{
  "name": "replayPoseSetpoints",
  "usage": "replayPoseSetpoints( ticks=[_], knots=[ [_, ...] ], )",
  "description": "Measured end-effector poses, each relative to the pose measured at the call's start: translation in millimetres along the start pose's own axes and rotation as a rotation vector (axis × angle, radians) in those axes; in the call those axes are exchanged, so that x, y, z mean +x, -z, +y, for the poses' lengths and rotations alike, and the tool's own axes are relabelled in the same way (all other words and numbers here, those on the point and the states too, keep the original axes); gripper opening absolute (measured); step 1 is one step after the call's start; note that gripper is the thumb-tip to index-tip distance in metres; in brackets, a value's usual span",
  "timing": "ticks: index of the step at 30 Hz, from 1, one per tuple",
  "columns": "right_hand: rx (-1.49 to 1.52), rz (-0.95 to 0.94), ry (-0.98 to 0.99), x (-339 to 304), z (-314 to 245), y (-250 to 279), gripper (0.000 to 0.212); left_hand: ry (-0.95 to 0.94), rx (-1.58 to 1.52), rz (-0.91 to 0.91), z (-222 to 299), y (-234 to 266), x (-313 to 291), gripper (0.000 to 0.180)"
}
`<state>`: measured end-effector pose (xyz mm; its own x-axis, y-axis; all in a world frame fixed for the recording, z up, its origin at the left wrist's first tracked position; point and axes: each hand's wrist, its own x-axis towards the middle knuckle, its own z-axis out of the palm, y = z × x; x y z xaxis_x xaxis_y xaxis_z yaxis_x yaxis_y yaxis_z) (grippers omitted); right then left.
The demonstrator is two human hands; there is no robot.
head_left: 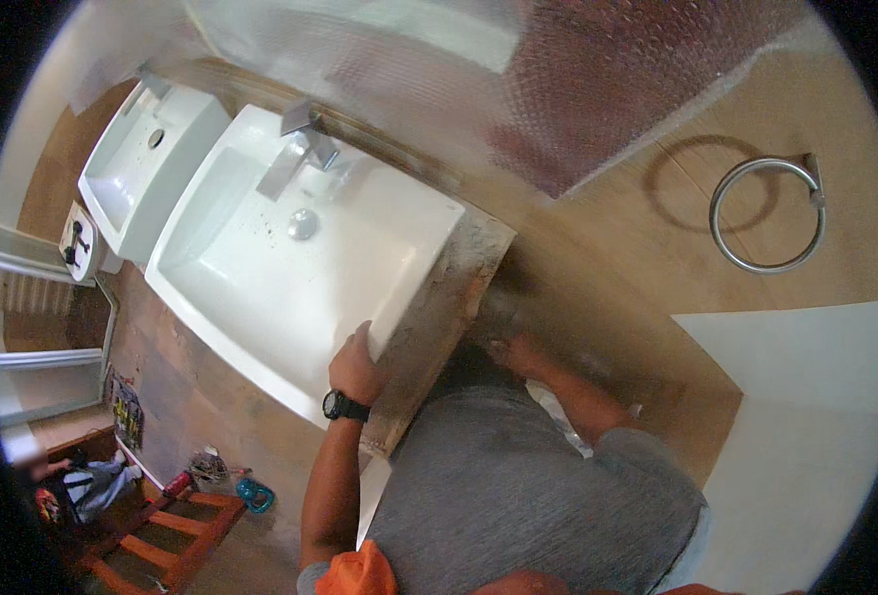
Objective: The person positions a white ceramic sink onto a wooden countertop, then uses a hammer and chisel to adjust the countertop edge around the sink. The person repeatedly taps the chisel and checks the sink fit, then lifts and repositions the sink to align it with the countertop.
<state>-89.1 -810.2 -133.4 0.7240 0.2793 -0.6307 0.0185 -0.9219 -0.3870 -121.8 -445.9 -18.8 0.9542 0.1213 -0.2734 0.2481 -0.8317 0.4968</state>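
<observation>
My left hand [357, 372], with a black watch on its wrist, grips the front right corner of the white washbasin [250, 253], its fingers over the rim. On the basin stands a chrome faucet [295, 164], and a round drain cap [302, 224] sits in the bowl, with dark specks near it. The basin rests on a rough-edged counter [459, 283]. Reaching down past that counter's right end, my right hand [508, 354] is in deep shadow close to the wall. Its fingers are too dark to make out, and so is anything they may hold.
A second white washbasin [156, 164] stands to the left. Bubble wrap [617, 79] covers the surface behind; a metal towel ring [768, 215] projects from the tan wall. At lower left are an orange wooden ladder [176, 535], a teal object [253, 494] and another person [97, 486].
</observation>
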Motion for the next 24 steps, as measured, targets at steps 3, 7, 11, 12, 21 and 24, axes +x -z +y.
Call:
replayPoseSetpoints(
  ticks=[3, 7, 11, 12, 21, 24],
  knots=[
    [0.295, 0.140, -0.126, 7.9, 28.0, 28.2, 0.058, 0.037, 0.012, -0.001, -3.5, -6.5, -0.3, 0.067],
    [0.140, 0.225, -0.234, 19.3, 76.6, 26.5, 0.059, 0.100, 0.061, 0.012, 14.2, -6.5, 6.6, 0.059],
    [-0.007, 0.112, -0.054, 5.8, 15.3, 57.3, 0.055, 0.173, 0.116, -0.006, 35.1, -19.2, 31.5, 0.050],
    [0.022, 0.126, -0.025, 8.2, 2.3, 62.4, 0.053, 0.154, 0.117, 0.029, 45.8, -23.0, 43.8, 0.050],
    [0.376, 0.323, -0.223, 20.6, 91.0, 17.7, 0.061, 0.180, 0.221, 0.093, 110.1, -29.3, 99.4, 0.049],
    [0.286, 0.048, -0.072, 2.7, 7.3, 79.3, 0.061, 0.270, 0.276, 0.045, 96.1, -40.5, 106.3, 0.045]
  ],
)
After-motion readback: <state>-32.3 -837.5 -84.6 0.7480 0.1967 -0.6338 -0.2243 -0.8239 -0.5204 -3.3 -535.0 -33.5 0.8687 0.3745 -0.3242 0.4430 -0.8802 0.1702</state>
